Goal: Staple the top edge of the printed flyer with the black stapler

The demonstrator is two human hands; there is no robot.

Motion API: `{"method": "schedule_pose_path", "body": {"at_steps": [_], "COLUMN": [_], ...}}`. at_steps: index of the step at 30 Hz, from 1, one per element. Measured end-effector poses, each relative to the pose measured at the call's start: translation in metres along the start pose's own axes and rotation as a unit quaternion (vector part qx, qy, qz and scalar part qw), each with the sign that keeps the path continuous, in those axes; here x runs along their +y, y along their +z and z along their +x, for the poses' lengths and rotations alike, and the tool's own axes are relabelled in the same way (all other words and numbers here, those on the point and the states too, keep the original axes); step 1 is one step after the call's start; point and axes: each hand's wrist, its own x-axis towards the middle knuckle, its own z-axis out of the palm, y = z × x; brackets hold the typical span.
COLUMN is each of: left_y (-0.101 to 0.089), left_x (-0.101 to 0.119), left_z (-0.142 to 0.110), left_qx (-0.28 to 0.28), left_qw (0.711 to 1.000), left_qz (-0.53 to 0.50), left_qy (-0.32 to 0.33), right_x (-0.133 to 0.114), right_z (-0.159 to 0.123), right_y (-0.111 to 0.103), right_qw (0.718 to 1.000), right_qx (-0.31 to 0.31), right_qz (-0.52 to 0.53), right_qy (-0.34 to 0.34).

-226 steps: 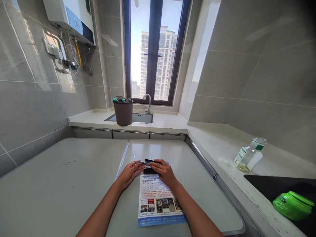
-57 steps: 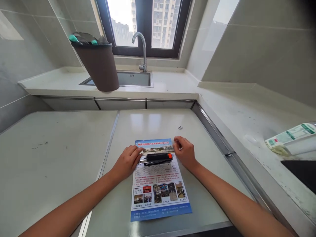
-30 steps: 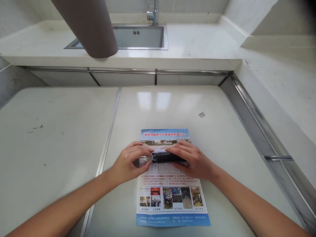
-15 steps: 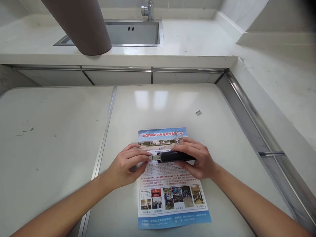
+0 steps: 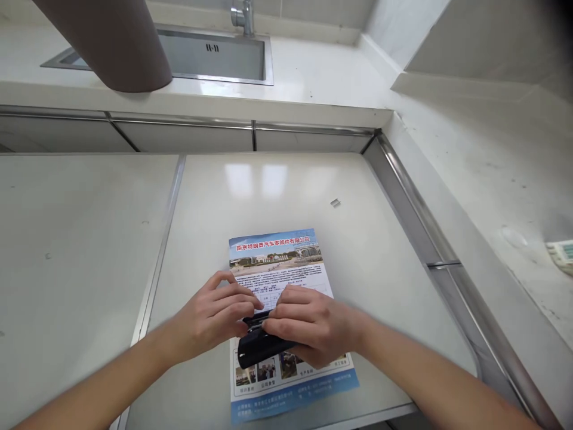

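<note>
A black stapler (image 5: 262,348) is tilted with its top lid swung open, above the printed flyer (image 5: 277,403). My right hand (image 5: 308,322) is wrapped round its right part, the thumb partly hidden beneath. At the other end, the fingers of my left hand (image 5: 219,310) are bent and close together, their tips on the stapler's opened inside. Whether they also pinch a small piece there is hidden. The flyer lies flat on the white tabletop, with its blue heading and photo uncovered. Behind the hands lies a short strip of staples (image 5: 335,203).
The white folding tabletop (image 5: 268,203) has a metal seam (image 5: 163,239) left of the flyer. Beyond it are a counter (image 5: 313,77) with a steel sink (image 5: 219,60), a faucet (image 5: 244,18) and a brown column (image 5: 120,48). A ledge (image 5: 492,197) runs along the right.
The stapler has turned and come nearer to me, and its lid now stands open. Both hands moved with it, left fingers shifting from its end onto its inside. The view swung right.
</note>
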Motion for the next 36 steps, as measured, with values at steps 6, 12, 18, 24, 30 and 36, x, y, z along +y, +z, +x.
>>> {"method": "schedule_pose_path", "body": {"at_steps": [6, 12, 18, 24, 30, 36], "left_y": [-0.004, 0.008, 0.011, 0.005, 0.001, -0.006], "left_x": [-0.005, -0.016, -0.024, -0.025, -0.023, -0.012], "left_z": [0.003, 0.003, -0.002, -0.001, 0.002, 0.003], "left_qx": [0.099, 0.09, 0.074, 0.095, 0.098, 0.234], "left_qw": [0.991, 0.948, 0.957, 0.953, 0.956, 0.914], "left_qz": [0.032, 0.189, 0.155, 0.129, 0.094, 0.008], "left_qy": [-0.079, -0.239, -0.236, -0.257, -0.261, -0.332], "right_x": [0.01, 0.03, 0.053, 0.062, 0.071, 0.068], "right_z": [-0.007, -0.032, -0.044, -0.046, -0.051, -0.049], "right_y": [-0.021, -0.072, -0.077, -0.072, -0.07, -0.071], "right_qw": [0.982, 0.876, 0.837, 0.839, 0.838, 0.866], "right_qx": [0.183, 0.357, 0.339, 0.327, 0.336, 0.301], "right_qz": [0.008, -0.153, -0.246, -0.232, -0.196, -0.151], "right_qy": [0.056, 0.287, 0.352, 0.369, 0.382, 0.37]}}
